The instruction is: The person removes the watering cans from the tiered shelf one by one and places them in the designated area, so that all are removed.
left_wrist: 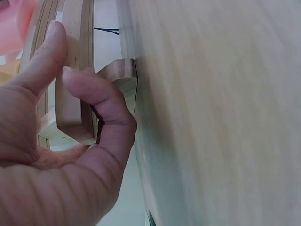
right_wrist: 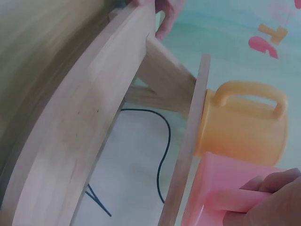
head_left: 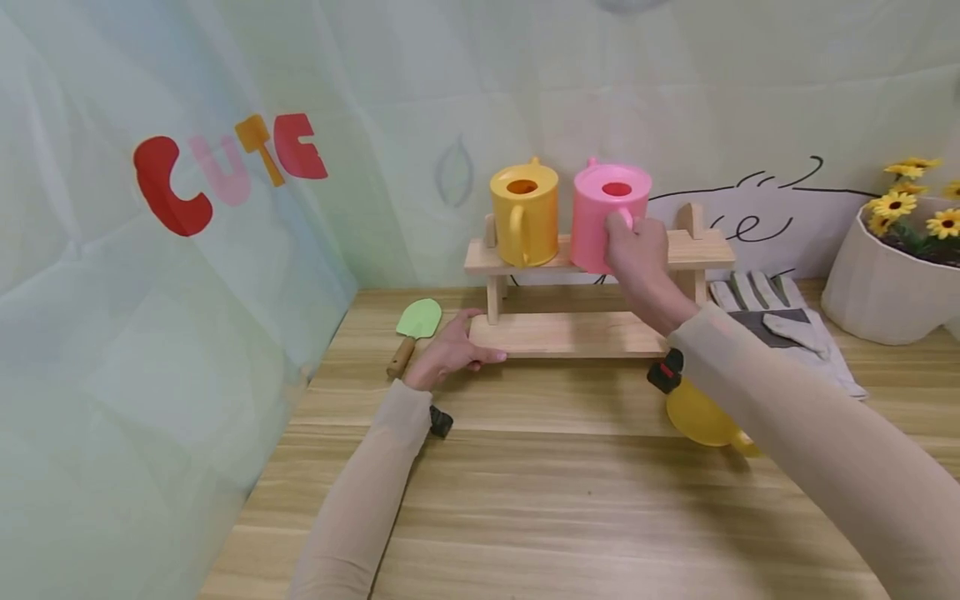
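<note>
Wooden rack (head_left: 555, 333), left end gripped by the left hand (head_left: 453, 350), stands near the back edge of the tabletop (head_left: 525, 483). Its upper board (head_left: 712, 250) carries a yellow can (head_left: 542, 225); rightward, at its front edge, the right hand (head_left: 641, 254) grips a pink can (head_left: 589, 221) by the handle.

Left hand (head_left: 452, 345) (lower), gripping; right hand (head_left: 639, 252) — likewise

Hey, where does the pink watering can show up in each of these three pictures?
Head: upper part, right of center; the pink watering can is held by the right hand.
Left wrist: top-left corner, only partly in the picture.
Right wrist: lower right, cut off by the bottom edge, beneath the upright-shelf yellow watering can.
Shared landmark: the wooden stand, visible in all three.
</note>
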Available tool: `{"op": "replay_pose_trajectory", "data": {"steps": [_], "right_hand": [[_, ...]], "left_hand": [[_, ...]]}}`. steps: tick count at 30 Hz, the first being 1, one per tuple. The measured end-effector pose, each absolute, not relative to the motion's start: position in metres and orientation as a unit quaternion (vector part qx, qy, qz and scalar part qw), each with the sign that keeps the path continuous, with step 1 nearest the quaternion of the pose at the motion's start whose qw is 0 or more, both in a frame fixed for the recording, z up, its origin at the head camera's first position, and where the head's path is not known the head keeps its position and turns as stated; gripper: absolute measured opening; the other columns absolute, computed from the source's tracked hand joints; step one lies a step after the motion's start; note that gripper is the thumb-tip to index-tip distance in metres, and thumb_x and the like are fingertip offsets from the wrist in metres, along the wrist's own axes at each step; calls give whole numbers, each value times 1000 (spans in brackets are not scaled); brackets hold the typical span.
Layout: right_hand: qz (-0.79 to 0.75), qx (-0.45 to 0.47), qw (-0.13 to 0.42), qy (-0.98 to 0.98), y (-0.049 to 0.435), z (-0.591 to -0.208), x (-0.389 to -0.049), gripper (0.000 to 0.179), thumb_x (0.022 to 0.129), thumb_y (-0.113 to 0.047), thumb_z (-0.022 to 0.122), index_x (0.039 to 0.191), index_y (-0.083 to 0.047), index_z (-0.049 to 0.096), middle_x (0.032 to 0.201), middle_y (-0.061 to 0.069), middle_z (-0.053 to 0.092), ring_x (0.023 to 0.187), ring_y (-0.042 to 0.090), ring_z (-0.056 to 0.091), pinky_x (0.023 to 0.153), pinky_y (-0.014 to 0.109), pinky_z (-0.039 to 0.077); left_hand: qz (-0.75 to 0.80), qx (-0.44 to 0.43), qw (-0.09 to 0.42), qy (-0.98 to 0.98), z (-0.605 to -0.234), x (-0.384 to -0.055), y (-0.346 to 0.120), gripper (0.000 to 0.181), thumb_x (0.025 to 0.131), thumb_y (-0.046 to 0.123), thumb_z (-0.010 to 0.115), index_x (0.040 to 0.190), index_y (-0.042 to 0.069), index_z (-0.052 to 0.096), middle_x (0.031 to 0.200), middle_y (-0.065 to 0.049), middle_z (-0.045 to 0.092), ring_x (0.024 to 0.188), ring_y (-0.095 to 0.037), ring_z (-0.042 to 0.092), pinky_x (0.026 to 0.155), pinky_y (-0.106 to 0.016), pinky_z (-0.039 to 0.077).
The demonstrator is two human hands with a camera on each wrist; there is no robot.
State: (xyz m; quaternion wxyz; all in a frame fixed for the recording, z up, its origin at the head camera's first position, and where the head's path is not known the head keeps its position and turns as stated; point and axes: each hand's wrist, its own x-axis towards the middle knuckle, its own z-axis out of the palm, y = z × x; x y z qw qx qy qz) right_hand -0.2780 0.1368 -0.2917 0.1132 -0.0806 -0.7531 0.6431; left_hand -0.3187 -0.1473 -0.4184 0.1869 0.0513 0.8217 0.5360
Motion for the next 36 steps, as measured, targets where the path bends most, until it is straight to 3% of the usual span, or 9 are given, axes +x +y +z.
{"op": "replay_pose_trajectory", "data": {"steps": [10, 16, 36], "right_hand": [[639, -69, 127, -755, 136, -293, -254, 40, 106, -23, 46, 68, -14, 45, 57, -9, 45, 61, 12, 43, 58, 28, 35], [639, -58, 121, -758, 140, -296, -239, 39, 108, -24, 46, 70, -13, 45, 57, -9, 45, 58, 11, 41, 54, 27, 33], [606, -62, 103, -786, 148, -316, -192, 42, 109, -28, 43, 73, -9, 52, 57, -5, 49, 57, 17, 43, 55, 30, 35]], "left_hand": [[529, 59, 178, 828, -421, -321, -147, 101, 88, 8, 92, 168, 7, 29, 126, -20, 62, 69, -14, 57, 60, -22, 51], [529, 58, 176, 828, -422, -320, -148, 100, 88, 7, 92, 167, 7, 30, 127, -20, 62, 69, -13, 57, 60, -22, 51], [524, 56, 176, 832, -421, -320, -147, 100, 89, 8, 91, 168, 8, 30, 123, -19, 63, 71, -13, 58, 60, -21, 51]]}}
